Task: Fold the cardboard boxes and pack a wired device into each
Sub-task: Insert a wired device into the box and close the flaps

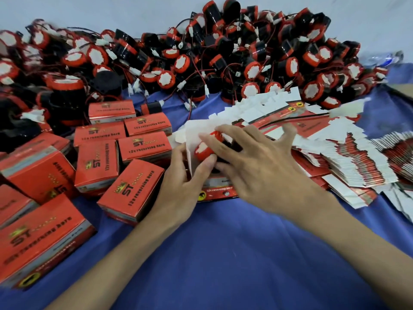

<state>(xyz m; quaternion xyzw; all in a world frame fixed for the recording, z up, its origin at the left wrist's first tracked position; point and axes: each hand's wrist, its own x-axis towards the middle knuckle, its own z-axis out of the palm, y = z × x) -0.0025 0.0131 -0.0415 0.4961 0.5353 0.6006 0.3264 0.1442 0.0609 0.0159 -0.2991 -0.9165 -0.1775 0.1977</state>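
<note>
- Head view: the reversing horn (pixel 206 147), red cap towards the camera, sits in the mouth of the open box (pixel 215 192), partly inside. Its black body is mostly hidden by the hands.
- Left hand (pixel 185 177): fingers curled on the white inner wall of the open box, thumb against the red cap. This grip probably steadies the mouth so that the horn enters square.
- Right hand (pixel 259 162): fingers straight and spread wide, index finger lying across the cap, clamped on nothing. The flat hand appears to push the horn in rather than carry it.
- A black lead (pixel 290 119) runs across the flat box blanks (pixel 348 166) behind the right hand. Whether it belongs to this horn cannot be told. If it does, it must be tucked in before the flaps close.
- Supply is laid out by reach on the blue cloth (pixel 223 253):
  - heap of loose horns (pixel 201 52) at the far edge;
  - blanks fanned on the right;
  - packed boxes (pixel 98 162), closed, set aside on the left.
- Step in hand: insertion. The flaps are not yet shut.
</note>
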